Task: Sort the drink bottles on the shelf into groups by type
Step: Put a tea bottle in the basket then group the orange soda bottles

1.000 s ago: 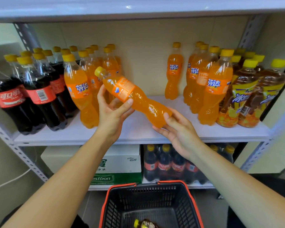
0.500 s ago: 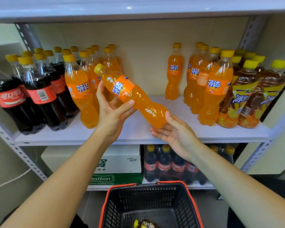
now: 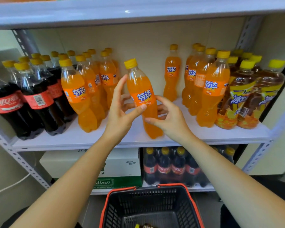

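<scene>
An orange soda bottle [image 3: 142, 96] with a yellow cap stands nearly upright in the shelf's middle gap, its base at the shelf board [image 3: 76, 137]. My left hand [image 3: 122, 112] holds its label between thumb and fingers. My right hand [image 3: 168, 116] grips its lower body from the right. Cola bottles [image 3: 38, 99] fill the left end. Orange soda bottles stand in a left group [image 3: 77, 92] and a right group [image 3: 211, 89], with one alone [image 3: 171, 73] at the back. Iced tea bottles [image 3: 242, 96] stand at the right end.
A black basket with a red rim [image 3: 148, 188] sits below me, with one bottle [image 3: 143, 225] in its bottom. The lower shelf holds white and green cartons [image 3: 118, 163] and a pack of cola bottles [image 3: 171, 167]. An upper shelf board [image 3: 138, 12] overhangs the bottles.
The orange soda bottle has swung from lying tilted, cap to the left, to nearly upright and come down toward the shelf board. My right hand has moved from its base to its lower side.
</scene>
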### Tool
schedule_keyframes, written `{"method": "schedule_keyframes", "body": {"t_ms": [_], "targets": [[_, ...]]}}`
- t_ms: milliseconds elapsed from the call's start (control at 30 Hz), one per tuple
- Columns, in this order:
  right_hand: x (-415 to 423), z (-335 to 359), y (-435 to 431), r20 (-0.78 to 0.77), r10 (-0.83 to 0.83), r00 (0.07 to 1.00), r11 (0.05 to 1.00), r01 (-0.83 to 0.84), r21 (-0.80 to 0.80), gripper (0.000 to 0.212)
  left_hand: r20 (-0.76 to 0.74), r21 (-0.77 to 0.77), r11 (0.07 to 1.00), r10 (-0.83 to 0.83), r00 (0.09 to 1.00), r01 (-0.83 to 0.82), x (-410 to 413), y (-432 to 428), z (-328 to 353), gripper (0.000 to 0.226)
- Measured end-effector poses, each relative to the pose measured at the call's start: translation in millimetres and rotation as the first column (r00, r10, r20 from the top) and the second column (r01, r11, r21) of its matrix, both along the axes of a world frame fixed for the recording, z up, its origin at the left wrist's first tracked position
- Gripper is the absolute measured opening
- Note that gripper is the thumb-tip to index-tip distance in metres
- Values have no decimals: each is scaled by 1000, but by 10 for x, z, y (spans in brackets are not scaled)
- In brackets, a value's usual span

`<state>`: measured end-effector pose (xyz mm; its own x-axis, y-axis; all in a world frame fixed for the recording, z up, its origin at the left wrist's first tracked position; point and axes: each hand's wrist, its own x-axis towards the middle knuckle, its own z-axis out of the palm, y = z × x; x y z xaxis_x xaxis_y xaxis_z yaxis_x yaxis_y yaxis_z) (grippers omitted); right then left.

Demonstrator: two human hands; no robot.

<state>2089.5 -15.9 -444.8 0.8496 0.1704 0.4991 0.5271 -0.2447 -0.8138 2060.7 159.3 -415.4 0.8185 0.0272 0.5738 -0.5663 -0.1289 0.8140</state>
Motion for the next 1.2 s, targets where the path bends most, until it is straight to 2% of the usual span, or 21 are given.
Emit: {"method": "schedule_keyframes", "body": {"t_ms": [133, 233, 333, 500, 667, 767, 900, 1067, 1133, 1200], "targets": [[54, -11, -44, 11, -9, 1000, 1000, 9, -16, 65, 66, 11, 1000, 26, 997, -27, 37, 92, 260, 51], [73, -1, -90, 17, -16, 1000, 998, 17, -58, 67, 152, 32, 998, 52, 987, -57, 58, 130, 451, 52], [85, 24, -132, 30, -12, 999, 988, 16, -151, 75, 229, 121, 990, 45, 972, -74, 57, 100, 542, 55], [51, 72, -156, 47, -12, 999, 971, 22, -236, 83, 295, 196, 975, 48, 954, -109, 18, 111, 663, 36], [11, 70, -112, 75, 9, 997, 963, 12, -268, 83, 352, 167, 966, 129, 927, -197, -3, 124, 743, 15], [9, 70, -102, 76, 15, 997, 965, 6, -262, 83, 332, 185, 964, 121, 936, -190, -24, 126, 737, 15], [14, 63, -97, 77, 30, 997, 964, -8, -265, 82, 225, 72, 996, 30, 974, -47, -48, 116, 733, 24], [25, 54, -82, 67, 37, 997, 966, -19, -258, 82, 106, 2, 991, -130, 986, 130, -38, 120, 687, 29], [41, 39, -78, 67, 40, 997, 967, -22, -254, 82, 133, -4, 990, -137, 982, 138, -38, 118, 665, 27], [56, 27, -58, 69, 49, 996, 966, -30, -256, 83, 225, 20, 997, -71, 972, 68, -32, 111, 650, 24]]}}
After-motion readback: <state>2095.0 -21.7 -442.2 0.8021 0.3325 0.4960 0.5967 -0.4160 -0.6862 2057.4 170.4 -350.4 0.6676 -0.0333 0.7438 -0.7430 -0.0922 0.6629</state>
